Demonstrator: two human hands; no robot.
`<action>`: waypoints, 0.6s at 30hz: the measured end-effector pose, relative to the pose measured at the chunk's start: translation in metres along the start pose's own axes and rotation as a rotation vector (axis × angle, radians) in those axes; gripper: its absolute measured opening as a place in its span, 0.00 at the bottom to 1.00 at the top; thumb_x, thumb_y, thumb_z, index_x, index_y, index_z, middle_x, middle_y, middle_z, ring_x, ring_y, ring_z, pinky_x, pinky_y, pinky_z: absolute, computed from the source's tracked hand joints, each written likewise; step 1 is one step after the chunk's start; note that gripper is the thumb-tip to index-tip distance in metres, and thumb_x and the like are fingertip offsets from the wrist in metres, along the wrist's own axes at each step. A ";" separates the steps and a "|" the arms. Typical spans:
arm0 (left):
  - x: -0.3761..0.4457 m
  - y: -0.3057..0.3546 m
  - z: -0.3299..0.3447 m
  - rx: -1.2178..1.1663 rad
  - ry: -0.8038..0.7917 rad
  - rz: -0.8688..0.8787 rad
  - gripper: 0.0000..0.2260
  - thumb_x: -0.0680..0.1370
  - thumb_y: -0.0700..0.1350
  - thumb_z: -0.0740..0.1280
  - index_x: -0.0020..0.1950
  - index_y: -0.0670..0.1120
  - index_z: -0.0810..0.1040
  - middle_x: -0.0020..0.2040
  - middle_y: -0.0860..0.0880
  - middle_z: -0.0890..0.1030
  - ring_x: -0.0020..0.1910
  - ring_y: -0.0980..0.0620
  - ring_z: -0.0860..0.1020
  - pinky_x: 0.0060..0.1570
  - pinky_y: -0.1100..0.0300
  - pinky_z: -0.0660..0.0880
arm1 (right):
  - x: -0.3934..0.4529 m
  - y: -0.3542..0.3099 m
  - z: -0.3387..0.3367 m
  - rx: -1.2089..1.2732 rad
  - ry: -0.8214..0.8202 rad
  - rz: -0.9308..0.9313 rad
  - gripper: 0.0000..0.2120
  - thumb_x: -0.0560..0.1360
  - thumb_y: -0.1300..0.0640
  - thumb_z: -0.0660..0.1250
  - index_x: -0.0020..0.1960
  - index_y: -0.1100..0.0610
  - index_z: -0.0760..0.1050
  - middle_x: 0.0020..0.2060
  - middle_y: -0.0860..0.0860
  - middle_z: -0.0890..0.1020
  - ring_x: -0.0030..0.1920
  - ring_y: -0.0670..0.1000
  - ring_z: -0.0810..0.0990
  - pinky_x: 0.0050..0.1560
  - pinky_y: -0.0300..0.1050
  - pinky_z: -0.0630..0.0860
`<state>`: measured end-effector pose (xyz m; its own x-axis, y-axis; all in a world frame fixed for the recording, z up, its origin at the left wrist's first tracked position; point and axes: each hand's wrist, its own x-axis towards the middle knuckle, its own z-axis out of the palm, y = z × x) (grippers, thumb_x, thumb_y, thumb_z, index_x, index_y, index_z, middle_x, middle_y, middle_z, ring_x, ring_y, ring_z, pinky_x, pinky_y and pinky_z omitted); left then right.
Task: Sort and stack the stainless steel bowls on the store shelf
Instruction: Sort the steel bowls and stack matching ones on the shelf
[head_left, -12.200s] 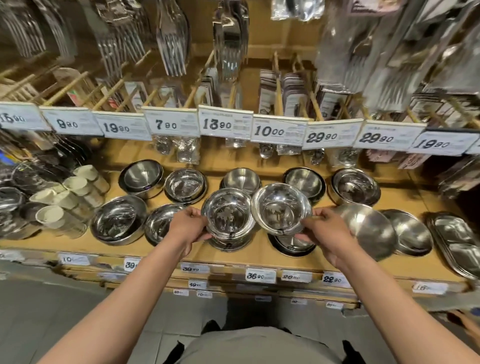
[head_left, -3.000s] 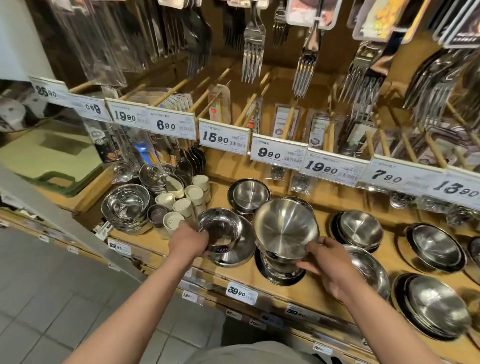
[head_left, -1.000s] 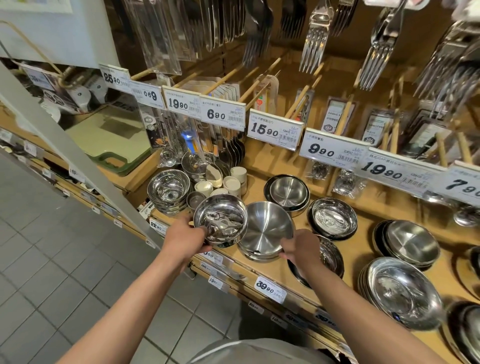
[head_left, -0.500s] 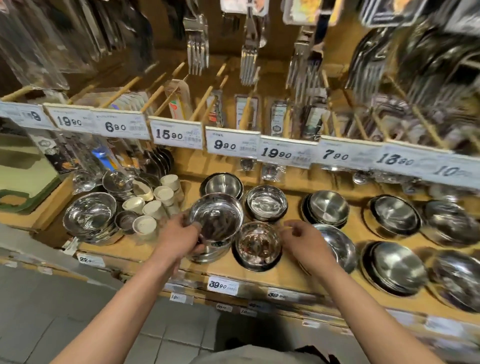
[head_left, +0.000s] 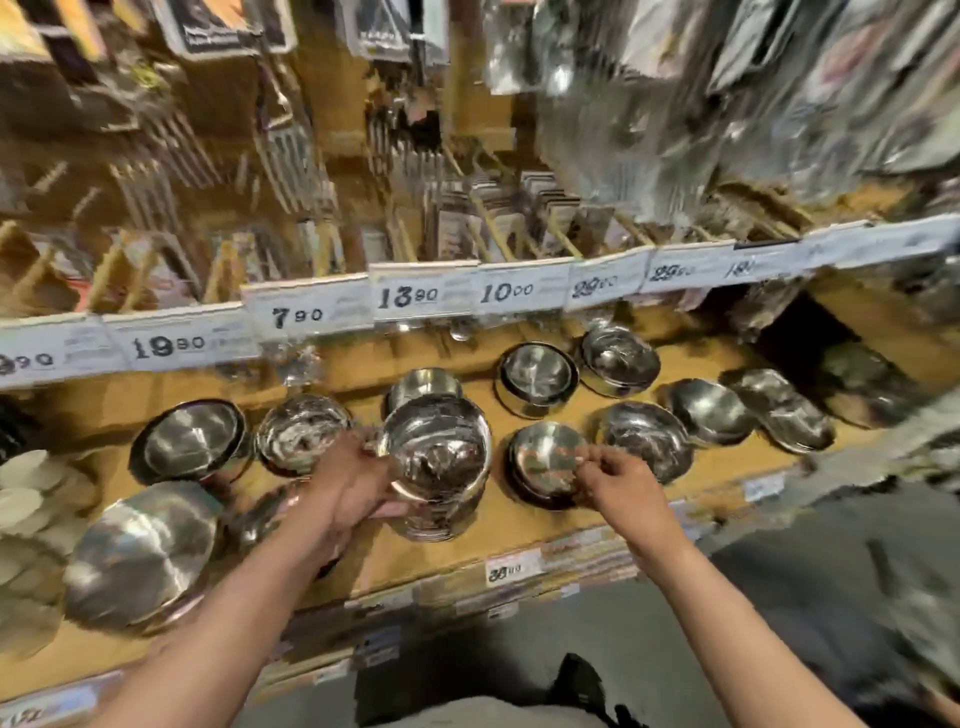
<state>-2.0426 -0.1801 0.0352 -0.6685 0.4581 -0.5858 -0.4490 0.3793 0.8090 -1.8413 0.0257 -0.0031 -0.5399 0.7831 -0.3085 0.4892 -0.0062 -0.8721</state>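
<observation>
A deep steel bowl (head_left: 435, 453) was gripped at its near-left rim by the left hand (head_left: 347, 486), fingers curled round the edge, and was held above a stack of bowls (head_left: 441, 519) on the wooden shelf (head_left: 400, 558). Just to the right of it, the rim of a smaller bowl (head_left: 548, 457) was met by the loosely bent fingers of the right hand (head_left: 618, 480); whether it was pinched could not be told through the blur. The bowls were round, so no long axis mattered. The held bowl was judged nearest the left hand.

Wooden store shelving (head_left: 426, 558), white price tags (head_left: 423, 296), grey floor (head_left: 649, 639).
</observation>
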 end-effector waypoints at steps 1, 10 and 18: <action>0.004 0.000 0.015 0.027 0.016 0.018 0.20 0.79 0.29 0.65 0.70 0.38 0.71 0.57 0.34 0.82 0.47 0.38 0.85 0.35 0.50 0.84 | 0.005 0.007 -0.012 0.016 0.015 0.020 0.08 0.80 0.58 0.65 0.48 0.54 0.83 0.38 0.52 0.84 0.40 0.52 0.82 0.45 0.47 0.79; 0.016 -0.011 0.133 0.013 0.007 0.015 0.22 0.73 0.31 0.71 0.65 0.45 0.75 0.50 0.39 0.86 0.45 0.42 0.86 0.47 0.49 0.82 | 0.072 0.072 -0.126 -0.049 0.104 0.138 0.08 0.81 0.57 0.63 0.53 0.58 0.80 0.50 0.58 0.85 0.53 0.61 0.83 0.60 0.61 0.78; 0.022 -0.013 0.202 -0.093 0.117 0.007 0.18 0.75 0.32 0.71 0.62 0.44 0.74 0.41 0.46 0.88 0.38 0.46 0.87 0.36 0.56 0.84 | 0.135 0.095 -0.186 -0.141 0.163 0.131 0.13 0.79 0.60 0.65 0.62 0.61 0.77 0.51 0.58 0.82 0.53 0.60 0.79 0.53 0.54 0.76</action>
<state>-1.9317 -0.0122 0.0026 -0.7339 0.3618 -0.5748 -0.4935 0.2974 0.8173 -1.7404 0.2468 -0.0569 -0.3534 0.8715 -0.3399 0.6446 -0.0365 -0.7637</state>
